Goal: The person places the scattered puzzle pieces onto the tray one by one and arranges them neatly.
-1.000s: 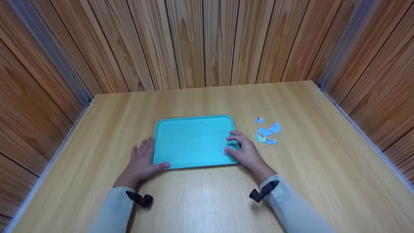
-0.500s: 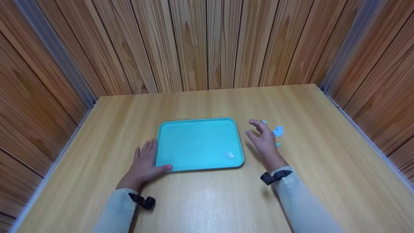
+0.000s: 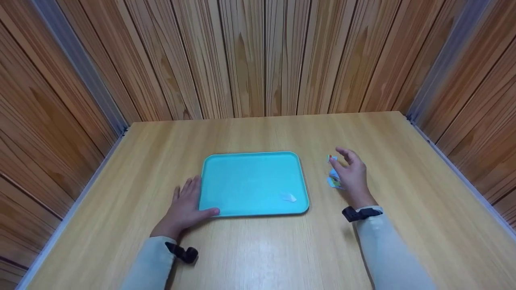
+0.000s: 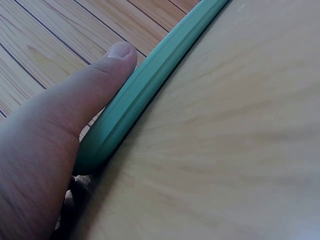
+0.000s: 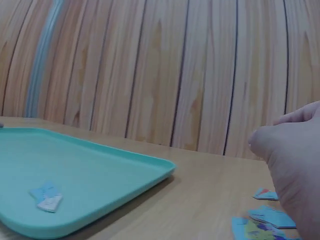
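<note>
A turquoise tray (image 3: 250, 181) lies flat on the table, with one pale blue and white puzzle piece (image 3: 288, 197) near its front right corner. My left hand (image 3: 186, 206) rests against the tray's left side, fingers straight along the edge and the thumb over the front rim. Right of the tray, my right hand (image 3: 354, 177) hovers above several flat printed puzzle pieces, thumb and fingers apart. A small piece with a red mark (image 3: 330, 158) shows by the thumb. A blue piece with yellow print (image 3: 333, 183) lies nearer; the hand hides part of the group.
The wooden table (image 3: 258, 249) is bounded by wood-panelled walls (image 3: 258, 60) at the back and sides. Both sleeved wrists wear black camera straps, the left strap (image 3: 182, 253) close over the tabletop.
My right hand has left the tray's right side, leaving a puzzle piece on it, and moved right over the loose pieces. The left hand keeps its place on the tray.
</note>
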Motion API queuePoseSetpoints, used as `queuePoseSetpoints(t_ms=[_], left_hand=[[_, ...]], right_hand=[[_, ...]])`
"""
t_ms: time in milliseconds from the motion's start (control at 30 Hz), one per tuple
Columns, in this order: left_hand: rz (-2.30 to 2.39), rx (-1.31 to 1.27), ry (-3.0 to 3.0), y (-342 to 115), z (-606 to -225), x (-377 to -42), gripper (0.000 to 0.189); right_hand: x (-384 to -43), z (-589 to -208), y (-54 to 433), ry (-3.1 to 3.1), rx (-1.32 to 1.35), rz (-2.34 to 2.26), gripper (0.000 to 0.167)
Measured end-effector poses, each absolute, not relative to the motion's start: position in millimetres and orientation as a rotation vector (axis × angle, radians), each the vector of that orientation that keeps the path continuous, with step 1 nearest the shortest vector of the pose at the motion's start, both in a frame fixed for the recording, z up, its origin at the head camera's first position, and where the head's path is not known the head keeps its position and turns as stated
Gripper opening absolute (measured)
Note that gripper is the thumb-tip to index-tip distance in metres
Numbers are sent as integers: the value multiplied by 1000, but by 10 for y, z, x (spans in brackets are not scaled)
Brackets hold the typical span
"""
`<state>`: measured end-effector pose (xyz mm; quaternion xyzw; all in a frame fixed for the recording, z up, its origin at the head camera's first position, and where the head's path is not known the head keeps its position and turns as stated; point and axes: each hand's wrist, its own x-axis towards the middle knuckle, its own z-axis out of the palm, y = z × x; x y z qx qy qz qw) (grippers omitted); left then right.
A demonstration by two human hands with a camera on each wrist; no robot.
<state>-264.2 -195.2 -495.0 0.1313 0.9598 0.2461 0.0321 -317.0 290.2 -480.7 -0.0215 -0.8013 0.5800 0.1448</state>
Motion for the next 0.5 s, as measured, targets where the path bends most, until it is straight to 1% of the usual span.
queuePoseSetpoints(t_ms=[300, 500], left_hand=[[755, 393, 2957, -1959, -4976, -2638, 127], [736, 381, 2961, -1962, -4958, -2647, 127]], right_hand=[[-3158, -4863, 3210, -2328, -141, 1568, 62], [-3245, -4851, 3212, -2293, -199, 1720, 63]])
